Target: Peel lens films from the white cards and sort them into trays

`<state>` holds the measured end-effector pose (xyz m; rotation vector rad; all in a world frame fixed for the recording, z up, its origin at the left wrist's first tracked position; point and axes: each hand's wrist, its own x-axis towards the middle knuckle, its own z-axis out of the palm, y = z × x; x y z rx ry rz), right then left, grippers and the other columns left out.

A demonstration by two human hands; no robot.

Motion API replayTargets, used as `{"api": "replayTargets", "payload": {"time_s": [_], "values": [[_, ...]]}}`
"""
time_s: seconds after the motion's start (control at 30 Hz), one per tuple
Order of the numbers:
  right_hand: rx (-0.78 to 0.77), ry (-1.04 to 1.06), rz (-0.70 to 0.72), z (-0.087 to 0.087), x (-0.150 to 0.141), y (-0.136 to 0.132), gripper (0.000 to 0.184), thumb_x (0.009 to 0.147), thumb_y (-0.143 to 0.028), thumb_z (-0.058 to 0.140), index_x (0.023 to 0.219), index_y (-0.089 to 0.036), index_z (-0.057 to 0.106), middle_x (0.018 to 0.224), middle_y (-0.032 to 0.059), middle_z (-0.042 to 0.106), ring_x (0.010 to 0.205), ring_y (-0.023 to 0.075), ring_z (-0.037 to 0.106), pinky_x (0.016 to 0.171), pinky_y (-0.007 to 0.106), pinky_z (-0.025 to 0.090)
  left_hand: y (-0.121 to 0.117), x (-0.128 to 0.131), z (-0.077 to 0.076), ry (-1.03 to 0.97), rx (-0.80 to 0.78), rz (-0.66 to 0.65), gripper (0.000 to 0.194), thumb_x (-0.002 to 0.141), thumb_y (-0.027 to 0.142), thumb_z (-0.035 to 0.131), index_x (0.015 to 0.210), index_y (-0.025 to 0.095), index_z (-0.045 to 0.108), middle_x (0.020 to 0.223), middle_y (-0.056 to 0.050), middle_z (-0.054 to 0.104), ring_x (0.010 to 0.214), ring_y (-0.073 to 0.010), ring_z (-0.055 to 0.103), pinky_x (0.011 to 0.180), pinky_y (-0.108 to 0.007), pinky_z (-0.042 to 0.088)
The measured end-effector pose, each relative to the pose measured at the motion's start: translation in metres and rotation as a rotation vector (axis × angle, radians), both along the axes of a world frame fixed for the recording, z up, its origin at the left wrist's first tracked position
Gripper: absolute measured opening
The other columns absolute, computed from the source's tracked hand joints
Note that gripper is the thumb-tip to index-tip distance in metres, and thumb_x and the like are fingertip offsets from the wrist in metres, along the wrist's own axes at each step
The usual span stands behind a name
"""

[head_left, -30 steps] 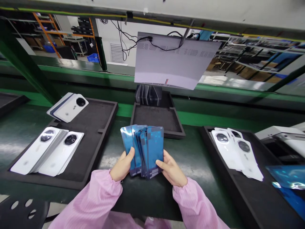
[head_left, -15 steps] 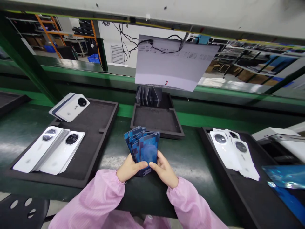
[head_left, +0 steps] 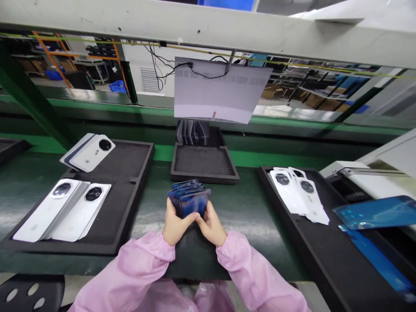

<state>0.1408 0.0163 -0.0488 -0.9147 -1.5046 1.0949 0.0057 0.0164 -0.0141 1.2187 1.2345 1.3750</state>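
A fanned stack of blue film-covered sheets point(head_left: 189, 199) is held low over the dark green bench, tilted away from me. My left hand point(head_left: 174, 224) grips its lower left edge with the thumb across the front. My right hand point(head_left: 212, 224) closes on its lower right edge. Both arms wear pink sleeves. White phone back covers point(head_left: 61, 210) with round camera rings lie in a black tray point(head_left: 130, 203) to the left, and another pile of white back covers point(head_left: 297, 195) lies in the black tray point(head_left: 286, 242) to the right.
A small black tray point(head_left: 203, 162) with upright dark sheets point(head_left: 192, 132) stands straight ahead. A grey panel point(head_left: 217, 93) hangs above it. Blue film sheets point(head_left: 378, 213) rest at the far right near a white machine point(head_left: 373, 177). A black perforated stool point(head_left: 29, 292) is at the lower left.
The fan of blue sheets has closed up into a tighter stack and tipped lower and away from me. Both hands have drawn closer together. My view has tilted and shifted right.
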Motion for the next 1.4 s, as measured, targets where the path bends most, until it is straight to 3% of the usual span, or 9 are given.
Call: {"api": "replayTargets", "payload": {"time_s": [0.17,0.43,0.7,0.87,0.97,1.07,1.2,1.27,1.4], "values": [[0.064,-0.033,-0.037,-0.001,-0.006,-0.006,0.045,0.081,-0.033,0.057,0.121,-0.021,0.040,0.116,0.0119,0.055,0.109,0.0239,0.055,0.098,0.041,0.041,-0.003,-0.002,-0.006,0.156,0.065,-0.012,0.088,0.049,0.030,0.083,0.124,0.021,0.037,0.121,-0.012,0.052,0.116,-0.0307,0.049,0.102,-0.045,0.033],[-0.004,-0.147,-0.091,0.005,-0.005,-0.009,0.031,0.080,-0.027,0.056,0.109,-0.020,0.053,0.108,0.0111,0.062,0.103,0.0253,0.059,0.093,0.042,0.045,-0.001,-0.004,-0.006,0.223,0.094,-0.053,0.074,0.068,0.034,0.070,0.133,0.021,0.037,0.124,-0.012,0.051,0.119,-0.0284,0.047,0.103,-0.041,0.030],[-0.071,-0.194,-0.238,-0.002,-0.013,-0.012,0.033,0.080,-0.022,0.051,0.113,-0.023,0.049,0.096,0.0076,0.065,0.094,0.0243,0.063,0.086,0.042,0.049,-0.011,0.011,-0.006,0.153,-0.005,-0.149,0.134,0.039,0.028,0.085,0.143,0.020,0.001,0.143,-0.019,0.029,0.134,-0.0333,0.027,0.108,-0.046,0.020],[0.101,-0.298,-0.133,0.008,-0.021,-0.024,0.052,0.075,-0.014,0.051,0.126,-0.023,0.044,0.120,0.0103,0.056,0.112,0.0252,0.054,0.096,0.043,0.044,-0.007,0.012,0.006,-0.203,-0.135,-0.276,0.101,0.041,0.024,0.083,0.131,0.018,0.036,0.126,-0.012,0.047,0.124,-0.0300,0.039,0.106,-0.042,0.025],[0.284,-0.418,-0.121,0.036,-0.017,-0.035,0.061,0.076,-0.016,0.054,0.135,-0.018,0.037,0.134,0.0148,0.044,0.122,0.0295,0.042,0.102,0.048,0.036,-0.002,0.002,0.020,-0.349,-0.211,-0.383,0.058,0.053,0.029,0.075,0.107,0.015,0.056,0.099,-0.006,0.058,0.098,-0.0244,0.054,0.094,-0.038,0.037],[0.341,-0.443,0.068,0.073,-0.001,-0.035,0.061,0.072,-0.025,0.066,0.129,-0.023,0.047,0.131,0.0129,0.047,0.116,0.0312,0.045,0.098,0.049,0.039,0.003,-0.013,0.036,-0.450,-0.248,-0.471,0.049,0.063,0.045,0.057,0.104,0.017,0.058,0.081,-0.002,0.054,0.071,-0.0169,0.053,0.074,-0.036,0.045],[0.083,-0.117,-0.055,0.099,0.018,-0.008,0.069,0.067,-0.029,0.072,0.129,-0.031,0.042,0.131,0.0083,0.046,0.119,0.0276,0.045,0.095,0.046,0.041,0.004,-0.020,0.043,-0.885,-0.456,-0.806,0.067,0.057,0.056,0.049,0.113,0.018,0.054,0.073,0.000,0.046,0.058,-0.0113,0.042,0.058,-0.031,0.044],[-0.165,0.097,0.039,0.099,0.018,0.010,0.084,0.063,-0.031,0.074,0.135,-0.031,0.030,0.131,0.0087,0.045,0.110,0.0250,0.052,0.083,0.040,0.048,0.002,-0.016,0.037,-1.040,-0.570,-0.975,0.066,0.053,0.052,0.054,0.108,0.017,0.056,0.070,0.001,0.045,0.055,-0.0100,0.039,0.057,-0.030,0.044],[-0.414,0.262,0.186,0.085,0.015,0.029,0.066,0.062,-0.030,0.074,0.119,-0.028,0.041,0.102,0.0012,0.059,0.076,0.0150,0.060,0.057,0.024,0.049,-0.006,-0.010,0.017,-1.011,-0.655,-1.015,0.059,0.060,0.048,0.056,0.107,0.013,0.057,0.082,-0.006,0.055,0.072,-0.0174,0.051,0.074,-0.045,0.046]]}}
